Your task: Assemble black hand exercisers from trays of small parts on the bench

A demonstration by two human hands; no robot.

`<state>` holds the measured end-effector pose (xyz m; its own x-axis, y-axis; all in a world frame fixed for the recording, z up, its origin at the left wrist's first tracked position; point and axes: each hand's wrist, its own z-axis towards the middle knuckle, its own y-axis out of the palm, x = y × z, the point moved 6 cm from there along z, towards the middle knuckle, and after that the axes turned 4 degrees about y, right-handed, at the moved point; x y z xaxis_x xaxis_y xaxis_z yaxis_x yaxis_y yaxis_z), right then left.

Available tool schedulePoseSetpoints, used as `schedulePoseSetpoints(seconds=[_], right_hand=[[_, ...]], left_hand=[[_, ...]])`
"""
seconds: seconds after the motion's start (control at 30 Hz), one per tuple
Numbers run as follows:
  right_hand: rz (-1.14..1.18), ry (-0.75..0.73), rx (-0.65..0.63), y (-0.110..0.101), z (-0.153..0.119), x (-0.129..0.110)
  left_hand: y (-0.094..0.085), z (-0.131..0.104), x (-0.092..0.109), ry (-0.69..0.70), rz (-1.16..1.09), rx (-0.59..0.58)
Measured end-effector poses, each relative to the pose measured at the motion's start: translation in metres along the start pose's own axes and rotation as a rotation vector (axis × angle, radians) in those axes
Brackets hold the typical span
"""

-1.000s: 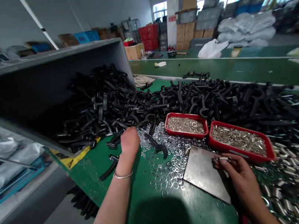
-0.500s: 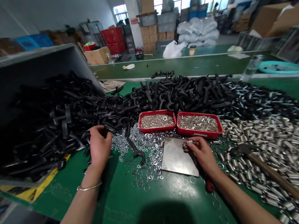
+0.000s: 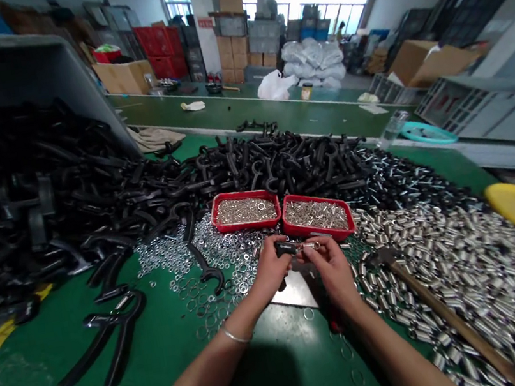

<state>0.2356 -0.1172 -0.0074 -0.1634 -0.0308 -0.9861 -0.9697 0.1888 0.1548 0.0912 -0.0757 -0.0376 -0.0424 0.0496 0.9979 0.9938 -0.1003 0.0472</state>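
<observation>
Above a flat metal plate, my two hands meet. My left hand is closed on a black handle piece, mostly hidden by the fingers. My right hand pinches a small shiny coil spring close against the black piece; whether they touch I cannot tell. A red-handled tool lies partly hidden under the right wrist. Left of my hands lies a black clamp with a spring between its two arms. A single black hooked handle rests among scattered metal rings.
Two red trays of small metal parts stand behind the plate. Black handles are heaped behind them, spilling from a grey bin at left. Coil springs cover the right side, with a wooden-handled hammer on them.
My left hand has moved right from the black handle heap to meet my right hand, now with a black handle piece. The view has shifted, uncovering the clamp at left.
</observation>
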Motion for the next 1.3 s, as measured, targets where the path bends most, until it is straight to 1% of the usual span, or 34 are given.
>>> schedulePoseSetpoints(seconds=[0.17, 0.23, 0.33, 0.37, 0.43, 0.47, 0.5, 0.53, 0.57, 0.6, 0.63, 0.67, 0.7, 0.73, 0.77, 0.83, 0.87, 0.93, 1.03, 1.1, 1.17, 1.3], right_hand=[[-0.143, -0.060, 0.008, 0.006, 0.000, 0.002], [-0.144, -0.039, -0.024, 0.005, 0.003, 0.003], [-0.073, 0.104, -0.117, 0.005, 0.013, 0.008], [-0.043, 0.151, -0.145, 0.005, 0.017, 0.009], [-0.022, 0.201, -0.198, 0.006, 0.023, 0.006], [-0.043, 0.191, -0.214, 0.006, 0.024, 0.003], [-0.089, 0.156, -0.220, 0.005, 0.024, -0.002], [-0.165, 0.097, -0.217, 0.004, 0.021, -0.008], [-0.271, 0.017, -0.218, 0.003, 0.014, -0.014], [-0.406, -0.076, -0.241, 0.003, 0.004, -0.019], [-0.570, -0.170, -0.300, 0.005, -0.011, -0.022], [-0.758, -0.256, -0.377, 0.008, -0.028, -0.021], [-0.958, -0.325, -0.480, 0.011, -0.047, -0.016], [-1.151, -0.380, -0.546, 0.012, -0.064, -0.009], [-1.323, -0.416, -0.565, 0.010, -0.077, -0.001], [-1.571, -0.447, -0.544, 0.004, -0.094, 0.011], [-1.635, -0.451, -0.533, 0.002, -0.099, 0.015], [-1.641, -0.459, -0.552, -0.003, -0.102, 0.017], [-1.522, -0.460, -0.557, -0.011, -0.099, 0.010], [-1.508, -0.441, -0.537, -0.017, -0.097, 0.007], [-1.552, -0.430, -0.525, -0.022, -0.095, 0.009], [-1.612, -0.423, -0.532, -0.022, -0.095, 0.015]], left_hand=[[0.002, -0.006, -0.005, -0.104, -0.185, -0.054], [0.009, -0.012, -0.004, -0.157, -0.198, -0.188], [0.023, -0.028, 0.004, -0.221, -0.195, -0.471], [0.026, -0.032, 0.009, -0.234, -0.236, -0.536], [0.030, -0.038, 0.019, -0.263, -0.374, -0.609], [0.031, -0.039, 0.023, -0.284, -0.439, -0.628], [0.029, -0.038, 0.025, -0.300, -0.485, -0.611], [0.025, -0.033, 0.025, -0.300, -0.509, -0.544], [0.018, -0.027, 0.025, -0.282, -0.516, -0.435], [0.008, -0.019, 0.025, -0.243, -0.516, -0.298], [-0.003, -0.012, 0.026, -0.185, -0.514, -0.161], [-0.014, -0.006, 0.029, -0.120, -0.510, -0.051], [-0.023, -0.001, 0.033, -0.060, -0.502, 0.016], [-0.029, 0.002, 0.037, -0.016, -0.490, 0.037], [-0.031, 0.005, 0.040, 0.007, -0.473, 0.024], [-0.028, 0.008, 0.044, 0.010, -0.433, -0.029], [-0.024, 0.008, 0.045, 0.000, -0.418, -0.052], [-0.015, 0.008, 0.044, -0.008, -0.406, -0.081], [-0.004, 0.007, 0.041, 0.002, -0.371, -0.087], [-0.003, 0.007, 0.039, 0.015, -0.322, -0.069], [-0.005, 0.007, 0.038, 0.032, -0.287, -0.044], [-0.006, 0.004, 0.035, 0.011, -0.325, -0.046]])
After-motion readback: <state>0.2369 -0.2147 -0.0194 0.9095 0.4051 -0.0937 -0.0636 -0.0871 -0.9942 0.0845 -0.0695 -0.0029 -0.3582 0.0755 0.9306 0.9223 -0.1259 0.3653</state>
